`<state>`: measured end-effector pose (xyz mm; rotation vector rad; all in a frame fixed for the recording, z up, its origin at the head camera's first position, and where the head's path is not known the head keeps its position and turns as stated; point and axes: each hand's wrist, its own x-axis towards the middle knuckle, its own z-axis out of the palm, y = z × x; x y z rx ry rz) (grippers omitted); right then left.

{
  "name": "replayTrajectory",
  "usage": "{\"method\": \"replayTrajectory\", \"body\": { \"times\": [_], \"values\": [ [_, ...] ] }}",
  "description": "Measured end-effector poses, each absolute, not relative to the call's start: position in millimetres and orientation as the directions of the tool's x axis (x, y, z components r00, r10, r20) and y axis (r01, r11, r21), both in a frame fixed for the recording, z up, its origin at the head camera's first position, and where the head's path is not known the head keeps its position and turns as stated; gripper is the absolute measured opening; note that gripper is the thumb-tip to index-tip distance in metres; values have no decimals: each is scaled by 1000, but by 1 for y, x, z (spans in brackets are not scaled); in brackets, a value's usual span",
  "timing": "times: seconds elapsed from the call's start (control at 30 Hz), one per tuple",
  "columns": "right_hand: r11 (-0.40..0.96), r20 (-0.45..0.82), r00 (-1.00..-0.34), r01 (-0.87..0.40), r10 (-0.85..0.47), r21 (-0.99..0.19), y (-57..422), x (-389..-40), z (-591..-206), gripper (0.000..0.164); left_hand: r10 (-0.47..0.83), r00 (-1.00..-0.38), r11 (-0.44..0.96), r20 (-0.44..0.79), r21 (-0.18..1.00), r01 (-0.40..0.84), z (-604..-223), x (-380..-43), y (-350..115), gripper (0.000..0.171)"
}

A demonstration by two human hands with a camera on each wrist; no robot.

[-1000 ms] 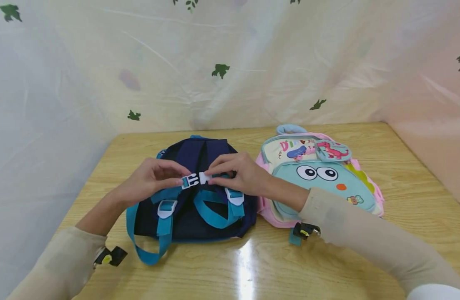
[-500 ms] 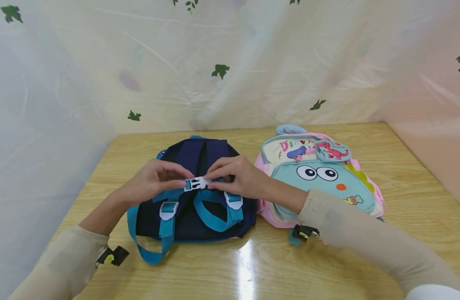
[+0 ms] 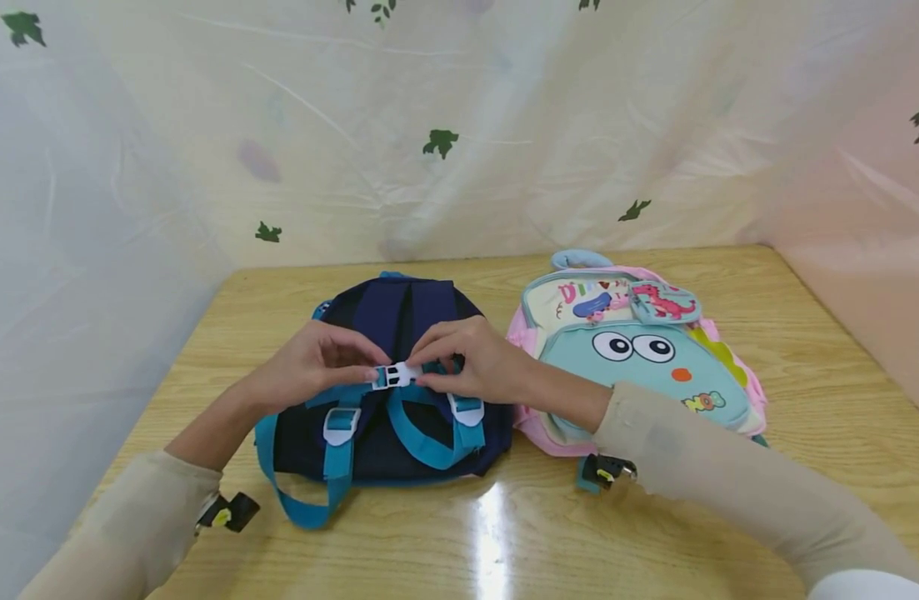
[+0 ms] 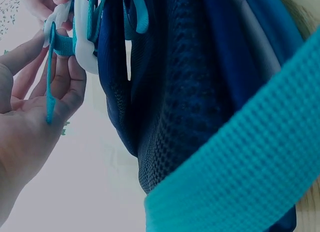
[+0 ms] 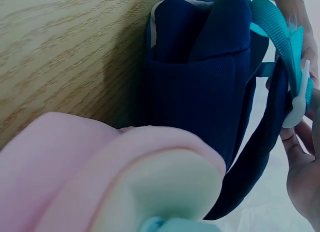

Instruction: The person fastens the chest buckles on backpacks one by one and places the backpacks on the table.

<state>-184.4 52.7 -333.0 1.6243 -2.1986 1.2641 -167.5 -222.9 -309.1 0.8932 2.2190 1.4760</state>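
Observation:
A dark blue backpack (image 3: 384, 462) lies on the table with its shoulder straps facing up. Above it, in the head view, both hands hold a white side-release buckle (image 3: 397, 375) on teal webbing. The left hand (image 3: 309, 367) pinches the left half between thumb and fingers. From the other side the right hand (image 3: 485, 358) pinches the right half. The two halves sit together; whether they are fully latched cannot be told. In the left wrist view, the left hand (image 4: 35, 122) has a teal strap end (image 4: 51, 86) hanging at its palm. White strap adjusters (image 3: 342, 423) lie below the buckle.
Close on the right lies a pink and light-blue cartoon backpack (image 3: 616, 383) with big eyes, beneath the right forearm. A loose teal strap loop (image 3: 303, 515) hangs off the blue backpack toward the front. The wooden table (image 3: 399, 550) ends at a pale curtain (image 3: 339, 150).
The buckle halves, apart one second ago, have come together. Both hands with the buckle have shifted slightly down, and the left hand has moved right. The pink backpack stays put.

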Motion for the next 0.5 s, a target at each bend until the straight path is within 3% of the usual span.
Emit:
{"method": "replayTrajectory", "body": {
  "times": [0.5],
  "values": [
    [98,469,-559,-708,-684,-700,54,-182,-333,24,663,-741,232,108,911,340,-313,-170,-226,16]
  ]
}}
